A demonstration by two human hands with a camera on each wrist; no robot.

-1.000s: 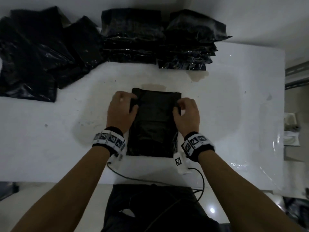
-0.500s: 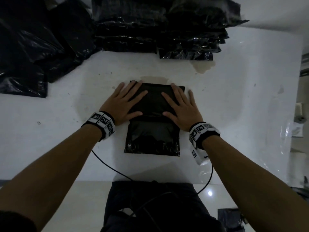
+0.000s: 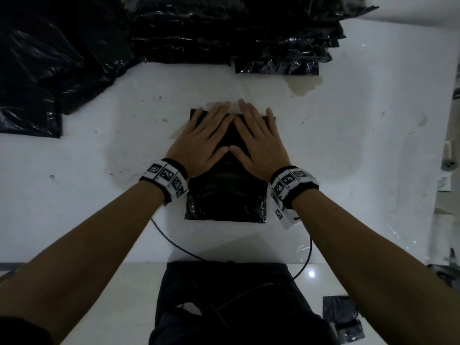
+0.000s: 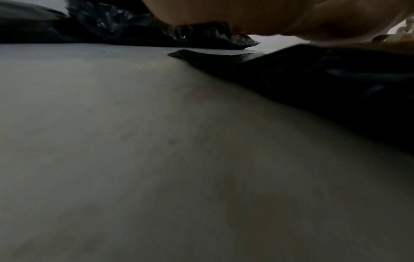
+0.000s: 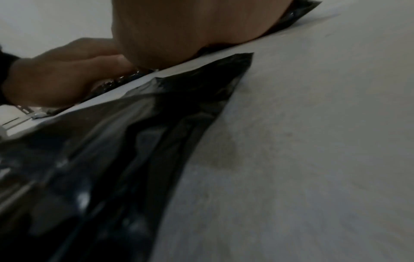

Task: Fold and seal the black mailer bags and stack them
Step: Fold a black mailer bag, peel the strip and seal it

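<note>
The flat, glossy black plastic mailer bag (image 3: pixel 225 195) lies on the white table (image 3: pixel 348 145), directly before the person. On its far half the left hand (image 3: pixel 201 143) and the right hand (image 3: pixel 258 143) lie side by side, fingers straight and spread, palms pressing down, thumbs almost meeting. Judging by this, the sealing press on the folded flap is in hand; next the bag calls for lifting to the neat stacks of black sealed bags (image 3: pixel 234 33) beyond it. Left of those sits a loose heap of black bags (image 3: pixel 49 61). The hands hide the flap seam, and both wrist views are dim and blurred.
</note>
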